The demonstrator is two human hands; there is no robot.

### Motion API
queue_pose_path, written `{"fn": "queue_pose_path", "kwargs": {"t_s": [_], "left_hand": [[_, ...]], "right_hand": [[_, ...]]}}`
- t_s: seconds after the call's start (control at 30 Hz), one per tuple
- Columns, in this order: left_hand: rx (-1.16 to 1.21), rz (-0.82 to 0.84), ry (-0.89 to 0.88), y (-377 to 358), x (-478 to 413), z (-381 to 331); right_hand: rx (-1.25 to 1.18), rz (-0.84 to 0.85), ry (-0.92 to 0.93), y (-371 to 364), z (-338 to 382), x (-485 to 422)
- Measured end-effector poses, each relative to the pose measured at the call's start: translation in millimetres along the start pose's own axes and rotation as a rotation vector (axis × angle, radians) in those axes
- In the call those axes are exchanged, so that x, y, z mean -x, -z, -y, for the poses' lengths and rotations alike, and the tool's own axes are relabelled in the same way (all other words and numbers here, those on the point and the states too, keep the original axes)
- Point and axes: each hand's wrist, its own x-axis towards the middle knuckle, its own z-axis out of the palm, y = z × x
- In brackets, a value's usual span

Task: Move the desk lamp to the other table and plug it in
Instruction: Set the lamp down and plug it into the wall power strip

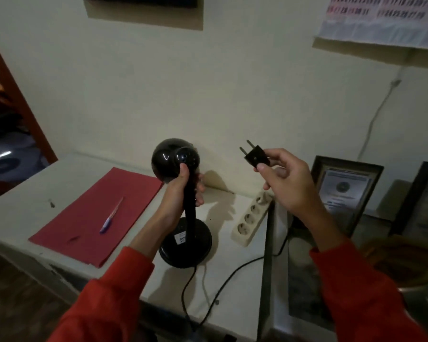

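A black desk lamp (185,239) with a round shade and a round base stands on the white table (30,193). My left hand (183,191) grips its upright stem just below the shade. My right hand (284,178) holds the lamp's black two-pin plug (256,155) in the air, pins pointing up and to the left. The lamp's black cord (232,275) runs from the base across the table's front and up toward my right hand. A beige power strip (251,215) with several empty sockets lies just right of the lamp base, below the plug.
A red folder (89,213) with a purple pen (110,217) on it lies left of the lamp. Two framed certificates (341,193) lean against the wall on a lower surface at the right. A calendar (381,21) hangs high on the wall. A doorway opens at the far left.
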Motion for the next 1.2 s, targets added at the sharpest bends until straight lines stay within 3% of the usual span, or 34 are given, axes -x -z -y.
{"fn": "queue_pose_path", "kwargs": {"t_s": [0.2,0.33,0.47,0.57,0.73,1.03,1.2], "left_hand": [[-0.017,0.102,0.01,9,-27,32],[-0.036,0.146,-0.003,12,-33,42],[-0.029,0.192,0.017,15,-35,45],[-0.059,0.243,0.051,23,-37,44],[-0.317,0.24,0.086,47,-27,49],[-0.899,-0.158,-0.14,65,31,93],[-1.15,-0.07,-0.251,42,54,114]], "right_hand": [[0.258,-0.03,0.043,-8,-29,-16],[0.48,0.181,0.028,-16,-55,-3],[0.717,0.427,-0.144,-26,-85,7],[0.852,0.475,-0.196,-33,-106,8],[0.981,0.535,-0.192,-36,-131,15],[0.97,0.544,-0.244,-40,-155,19],[1.016,0.535,-0.227,-38,-162,19]]}}
